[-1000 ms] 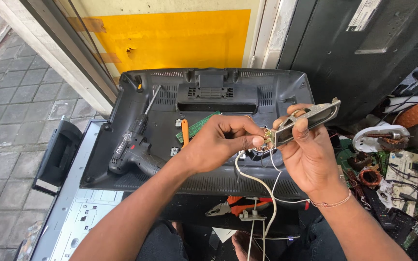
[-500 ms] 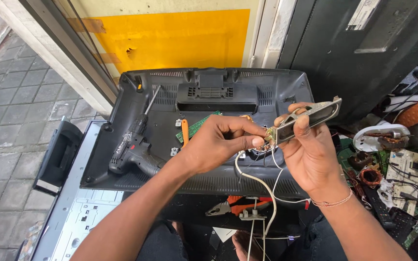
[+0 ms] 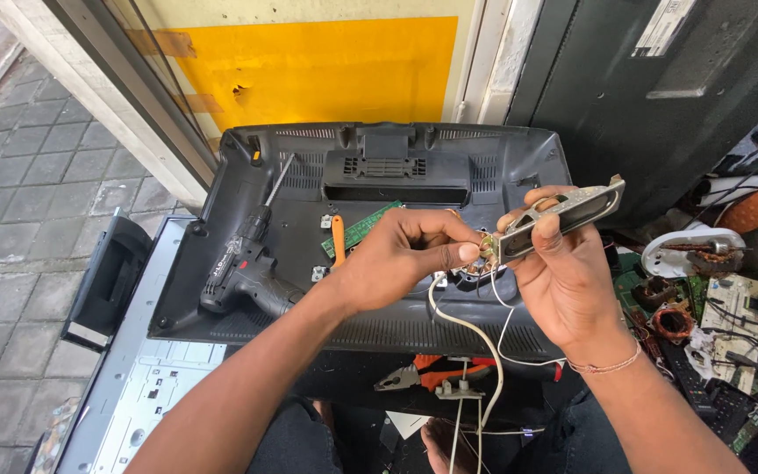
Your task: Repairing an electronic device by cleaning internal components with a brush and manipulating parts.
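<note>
- right hand [image 3: 563,281] closed round a narrow metal bracket part [image 3: 563,209], long and slotted, held tilted with its far end up toward 2 o'clock; fingers wrapped over it, thumb under.
- left hand [image 3: 405,254] pinched shut, thumb and forefinger tips meeting at the bracket's lower end, where a small round brass-coloured fitting [image 3: 487,251] sits. cannot tell whether the fingers turn it or only grip it.
- white wires [image 3: 484,342] hang from that lower end, looping down toward 6 o'clock to a small connector near the person's lap. so the part is out of the casing, in the air, but with its leads attached.
- the bracket is held just above the middle of a dark grey tv back cover [image 3: 247,175] lying flat, inner or rear face up; which, i cannot say.
- at 9 o'clock from the hands, on the cover: black cordless drill driver [image 3: 243,263], bit pointing up toward 12. untouched.
- between drill and left hand: an orange-handled screwdriver [image 3: 338,239] and a green circuit board strip [image 3: 370,226], both lying on the cover.
- at 6 o'clock, below the cover's edge: orange-handled pliers [image 3: 414,377].
- at 3 o'clock: heap of loose boards, copper coils [image 3: 673,323] and a white round part.
- progress, as a judgement: cover is loose and the part lifted free; the fitting and wires at its end look like what is left.
</note>
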